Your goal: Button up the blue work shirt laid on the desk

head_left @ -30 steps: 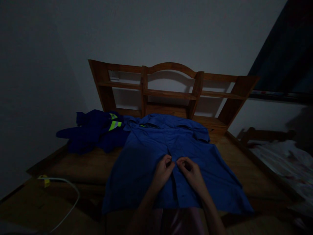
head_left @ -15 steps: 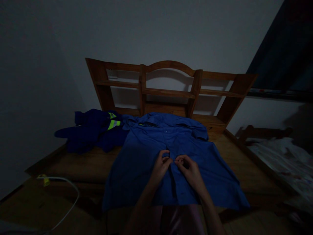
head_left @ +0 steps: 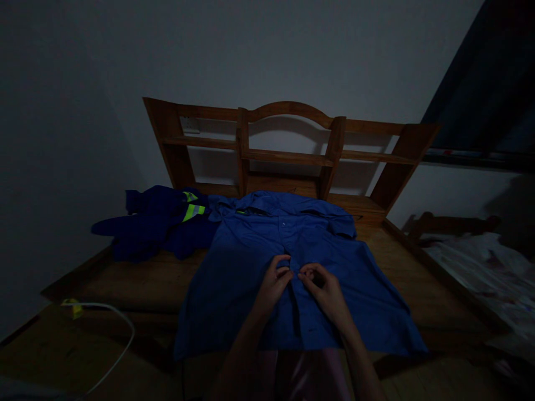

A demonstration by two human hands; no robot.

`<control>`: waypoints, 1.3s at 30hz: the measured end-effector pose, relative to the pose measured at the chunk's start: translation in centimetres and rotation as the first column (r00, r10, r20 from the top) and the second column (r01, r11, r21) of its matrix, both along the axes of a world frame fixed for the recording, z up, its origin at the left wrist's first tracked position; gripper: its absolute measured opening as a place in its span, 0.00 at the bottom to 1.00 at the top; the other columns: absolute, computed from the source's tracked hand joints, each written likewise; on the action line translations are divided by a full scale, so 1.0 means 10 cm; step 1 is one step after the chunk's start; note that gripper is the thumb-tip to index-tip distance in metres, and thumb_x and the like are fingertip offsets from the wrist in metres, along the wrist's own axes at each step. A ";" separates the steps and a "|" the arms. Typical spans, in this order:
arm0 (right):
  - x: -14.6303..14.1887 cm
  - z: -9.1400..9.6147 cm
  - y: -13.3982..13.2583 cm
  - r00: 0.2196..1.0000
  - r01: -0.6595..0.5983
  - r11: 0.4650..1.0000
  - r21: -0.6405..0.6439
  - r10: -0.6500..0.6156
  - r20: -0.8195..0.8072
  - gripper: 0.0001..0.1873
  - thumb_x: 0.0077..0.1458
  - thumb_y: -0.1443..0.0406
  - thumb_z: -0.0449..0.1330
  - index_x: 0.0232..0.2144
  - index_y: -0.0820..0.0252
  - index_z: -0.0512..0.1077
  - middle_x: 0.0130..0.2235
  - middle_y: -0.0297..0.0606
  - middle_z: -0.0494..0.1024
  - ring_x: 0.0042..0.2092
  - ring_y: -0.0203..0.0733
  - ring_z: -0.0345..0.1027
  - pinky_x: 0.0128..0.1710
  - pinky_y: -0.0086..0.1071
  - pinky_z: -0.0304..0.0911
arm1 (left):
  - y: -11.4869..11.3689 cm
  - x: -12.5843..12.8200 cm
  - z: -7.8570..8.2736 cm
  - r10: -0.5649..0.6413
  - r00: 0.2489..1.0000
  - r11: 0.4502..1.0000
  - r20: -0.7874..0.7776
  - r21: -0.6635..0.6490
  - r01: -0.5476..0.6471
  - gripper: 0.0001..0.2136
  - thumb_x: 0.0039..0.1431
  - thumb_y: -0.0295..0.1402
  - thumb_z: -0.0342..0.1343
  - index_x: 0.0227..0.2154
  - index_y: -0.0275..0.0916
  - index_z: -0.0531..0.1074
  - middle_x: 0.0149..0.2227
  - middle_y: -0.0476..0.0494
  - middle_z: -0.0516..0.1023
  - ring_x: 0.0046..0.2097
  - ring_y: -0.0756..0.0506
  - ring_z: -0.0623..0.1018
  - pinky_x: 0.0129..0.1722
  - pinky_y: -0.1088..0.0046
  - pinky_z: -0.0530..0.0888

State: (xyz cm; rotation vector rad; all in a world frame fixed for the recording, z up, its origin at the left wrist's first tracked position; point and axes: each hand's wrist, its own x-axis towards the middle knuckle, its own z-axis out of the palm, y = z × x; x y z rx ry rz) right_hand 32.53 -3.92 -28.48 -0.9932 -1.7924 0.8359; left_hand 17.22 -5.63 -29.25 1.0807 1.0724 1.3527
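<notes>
A blue short-sleeved shirt lies spread out, its collar end toward the shelf and its hem hanging near me. Down its middle runs the button placket, with a button showing near the top. My left hand pinches the placket's left edge between thumb and fingers. Just to its right, my right hand pinches the placket from the other side, fingertips almost meeting the left ones. Any button between the fingers is too small and dark to make out. Below the hands, the front edges part in a dark gap.
Dark blue clothing with yellow-green reflective strips lies heaped at the left on the wooden surface. Behind stands a wooden shelf unit against the wall. A white cable curves at lower left. Pale bedding is at the right.
Both hands stay at the same spot on the placket, with only a tiny shift of the fingers. The view has moved very slightly.
</notes>
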 end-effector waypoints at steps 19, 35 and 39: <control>0.01 0.03 -0.04 0.998 -0.054 0.998 -0.033 0.053 -0.022 0.11 0.53 0.59 0.59 0.38 0.59 0.70 0.29 0.32 0.67 0.32 0.35 0.62 0.34 0.28 0.58 | 0.03 -0.01 -0.02 -0.026 0.973 0.999 0.231 -0.035 0.035 0.17 0.47 0.30 0.55 0.43 0.37 0.66 0.18 0.58 0.59 0.19 0.56 0.59 0.19 0.81 0.54; 0.00 -0.01 -0.02 0.999 -0.037 0.999 -0.038 0.036 -0.038 0.12 0.54 0.59 0.58 0.40 0.58 0.66 0.30 0.31 0.66 0.31 0.35 0.62 0.32 0.27 0.59 | 0.02 0.00 -0.02 0.002 0.989 1.000 0.146 0.028 -0.006 0.18 0.49 0.37 0.59 0.43 0.35 0.66 0.19 0.55 0.66 0.19 0.56 0.62 0.18 0.81 0.54; 0.00 -0.01 -0.03 0.999 -0.026 0.999 -0.022 0.025 -0.045 0.13 0.54 0.59 0.58 0.40 0.57 0.66 0.31 0.32 0.67 0.32 0.35 0.63 0.33 0.27 0.60 | 0.01 0.01 0.00 0.024 0.989 0.999 0.148 0.025 -0.028 0.19 0.49 0.38 0.60 0.42 0.36 0.67 0.22 0.53 0.68 0.18 0.58 0.61 0.17 0.81 0.53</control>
